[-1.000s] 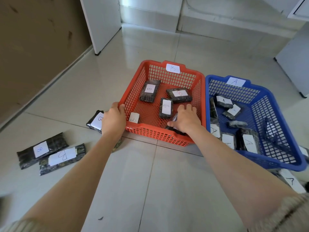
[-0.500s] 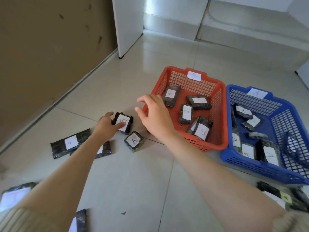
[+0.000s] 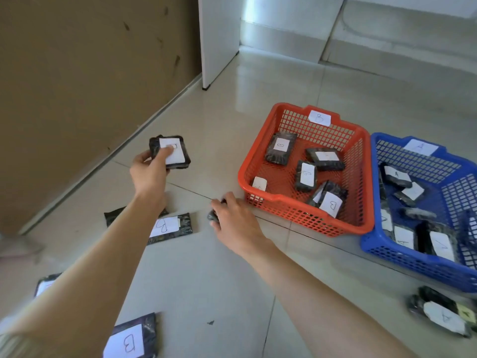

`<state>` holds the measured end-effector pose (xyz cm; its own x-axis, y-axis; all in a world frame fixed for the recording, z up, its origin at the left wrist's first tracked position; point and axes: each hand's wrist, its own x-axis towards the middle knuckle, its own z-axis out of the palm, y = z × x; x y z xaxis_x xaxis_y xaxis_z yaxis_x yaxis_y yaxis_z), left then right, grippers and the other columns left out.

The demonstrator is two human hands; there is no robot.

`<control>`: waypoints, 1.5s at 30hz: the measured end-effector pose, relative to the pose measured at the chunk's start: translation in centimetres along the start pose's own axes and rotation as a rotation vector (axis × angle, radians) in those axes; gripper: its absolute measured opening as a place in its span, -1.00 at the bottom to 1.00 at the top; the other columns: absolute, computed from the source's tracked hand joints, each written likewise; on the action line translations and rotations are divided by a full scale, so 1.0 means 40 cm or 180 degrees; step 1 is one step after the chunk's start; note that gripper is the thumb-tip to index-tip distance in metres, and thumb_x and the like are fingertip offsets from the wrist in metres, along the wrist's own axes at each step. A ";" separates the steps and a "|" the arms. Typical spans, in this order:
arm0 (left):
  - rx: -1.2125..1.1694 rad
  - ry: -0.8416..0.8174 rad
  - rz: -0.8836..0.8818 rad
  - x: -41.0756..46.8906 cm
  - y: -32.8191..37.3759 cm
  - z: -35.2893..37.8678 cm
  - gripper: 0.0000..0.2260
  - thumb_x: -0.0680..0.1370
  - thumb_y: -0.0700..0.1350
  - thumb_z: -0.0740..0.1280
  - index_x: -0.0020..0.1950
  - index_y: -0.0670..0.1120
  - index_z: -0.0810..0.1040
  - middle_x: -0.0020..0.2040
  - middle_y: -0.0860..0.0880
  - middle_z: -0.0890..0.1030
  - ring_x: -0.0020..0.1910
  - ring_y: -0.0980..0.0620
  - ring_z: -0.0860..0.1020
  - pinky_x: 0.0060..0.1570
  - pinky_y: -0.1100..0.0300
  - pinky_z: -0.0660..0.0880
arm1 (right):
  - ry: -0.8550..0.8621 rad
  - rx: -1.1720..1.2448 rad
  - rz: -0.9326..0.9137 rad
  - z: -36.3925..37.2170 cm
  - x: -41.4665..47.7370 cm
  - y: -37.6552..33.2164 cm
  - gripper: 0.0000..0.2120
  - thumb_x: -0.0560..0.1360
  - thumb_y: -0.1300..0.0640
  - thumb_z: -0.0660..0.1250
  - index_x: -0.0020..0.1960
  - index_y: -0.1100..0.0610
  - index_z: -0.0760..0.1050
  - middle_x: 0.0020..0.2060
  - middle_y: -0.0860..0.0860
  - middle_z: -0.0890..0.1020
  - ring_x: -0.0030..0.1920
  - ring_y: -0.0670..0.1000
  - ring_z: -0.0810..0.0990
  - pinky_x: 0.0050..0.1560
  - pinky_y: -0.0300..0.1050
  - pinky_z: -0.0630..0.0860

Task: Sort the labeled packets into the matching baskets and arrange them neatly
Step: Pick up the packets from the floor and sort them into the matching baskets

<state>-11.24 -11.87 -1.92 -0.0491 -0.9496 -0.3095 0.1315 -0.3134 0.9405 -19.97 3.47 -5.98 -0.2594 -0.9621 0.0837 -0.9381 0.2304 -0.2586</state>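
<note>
a: what is the left hand (image 3: 149,174) doing?
b: it is up off the floor (image 3: 211,275); its thumb and fingers pinch a flat packet (image 3: 178,157) with a white label; the thumb lies right on the label (so i cannot read the letter).
a: and the right hand (image 3: 236,220)?
b: it is low down, palm down; its fingers curl over a small packet (image 3: 213,216) that sits on the floor; only a dark bit peeks out left of the fingers; i cannot see its label.
a: where are the baskets?
b: the red basket (image 3: 296,213) is just right of the right hand, very near the fingers; i cannot tell if they touch; it has a "b" tag on its far wall; dark packets (image 3: 306,175) lie in it; the blue basket (image 3: 369,245) is further right, side by side with the red one; it has an "a" tag, and "a" labels show inside.
a: any more on the floor?
b: yes; a long packet (image 3: 169,227) lies just left of the right hand, partly under the left arm; a big packet (image 3: 134,339) marked "b" lies near the left elbow; a far packet (image 3: 444,313) marked "a" lies well right of the right arm, near the blue basket.
</note>
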 end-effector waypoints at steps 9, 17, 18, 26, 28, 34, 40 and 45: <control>-0.0250 -0.0922 0.0212 -0.110 0.127 0.208 -0.77 0.47 -0.18 0.37 0.08 -0.07 0.43 -0.09 0.00 0.54 -0.13 0.07 0.55 -0.16 0.23 0.54 | 0.2265 0.1480 0.0378 -0.263 0.003 0.149 -0.73 0.39 0.21 0.41 0.07 0.20 0.54 0.01 0.10 0.50 0.01 -0.02 0.51 0.09 -0.28 0.43; 0.2986 -0.2669 0.0865 -0.243 -0.062 0.381 -0.75 0.45 -0.11 0.45 0.09 -0.11 0.53 0.00 -0.01 0.58 -0.04 -0.01 0.56 -0.10 0.17 0.50 | 0.2358 0.1361 0.1664 -0.323 -0.159 0.411 -0.71 0.44 0.16 0.40 0.15 0.09 0.49 0.03 -0.01 0.45 -0.16 -0.20 0.43 -0.10 -0.61 0.29; 0.3390 -0.2776 0.1023 -0.247 -0.087 0.390 -0.77 0.48 -0.09 0.42 0.08 -0.13 0.54 0.01 -0.04 0.60 -0.05 -0.02 0.56 -0.07 0.13 0.51 | 0.2326 0.1371 0.1708 -0.316 -0.175 0.424 -0.71 0.44 0.15 0.40 0.15 0.09 0.49 0.04 -0.02 0.45 -0.13 -0.20 0.43 -0.10 -0.61 0.29; 0.4694 -0.2827 0.1658 -0.226 -0.118 0.405 -0.77 0.57 -0.13 0.27 0.21 -0.11 0.55 0.08 -0.09 0.60 -0.04 -0.06 0.54 -0.11 0.16 0.42 | 0.2249 0.1546 0.1729 -0.276 -0.227 0.451 -0.70 0.45 0.14 0.39 0.17 0.07 0.48 0.03 -0.04 0.43 -0.11 -0.31 0.43 -0.12 -0.56 0.35; 0.4804 -0.2767 0.1718 -0.219 -0.118 0.401 -0.76 0.57 -0.14 0.28 0.23 -0.08 0.54 0.02 -0.06 0.59 -0.12 -0.03 0.53 -0.20 0.19 0.39 | 0.2268 0.1549 0.1699 -0.274 -0.228 0.447 -0.69 0.44 0.16 0.40 0.17 0.09 0.48 0.05 -0.02 0.44 -0.11 -0.34 0.42 -0.12 -0.61 0.30; 0.4924 -0.2149 0.2071 -0.243 -0.112 0.416 -0.72 0.52 -0.09 0.36 0.21 -0.11 0.56 0.11 -0.12 0.60 -0.02 -0.11 0.57 -0.02 0.09 0.54 | 0.2323 0.1557 0.1581 -0.283 -0.243 0.446 -0.68 0.43 0.20 0.40 0.17 0.10 0.49 0.07 -0.03 0.43 -0.10 -0.27 0.44 -0.10 -0.61 0.31; 0.3432 -0.2259 0.2897 -0.447 -0.158 0.506 -0.67 0.57 0.05 0.24 0.25 -0.09 0.50 0.14 -0.10 0.56 0.06 -0.11 0.54 0.06 -0.03 0.51 | 0.2455 0.1925 0.2099 -0.335 -0.321 0.539 -0.67 0.45 0.23 0.33 0.20 0.04 0.51 0.12 0.00 0.42 0.01 -0.10 0.46 -0.04 -0.57 0.30; 0.3954 -0.2873 0.2562 -0.579 -0.252 0.587 -0.42 0.58 0.18 0.15 0.52 -0.01 0.09 0.41 -0.14 0.30 0.36 -0.18 0.27 0.26 -0.08 0.34 | 0.1721 0.1698 0.2909 -0.358 -0.410 0.657 -0.68 0.46 -0.08 0.37 0.19 -0.07 0.52 0.16 0.02 0.53 0.13 0.00 0.51 0.12 -0.13 0.43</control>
<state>-34.69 13.40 -0.94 -0.9095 -0.4154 0.0149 -0.3581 0.8012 0.4795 -43.66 27.40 -0.36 -0.9662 -0.2568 0.0222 -0.1741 0.5867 -0.7909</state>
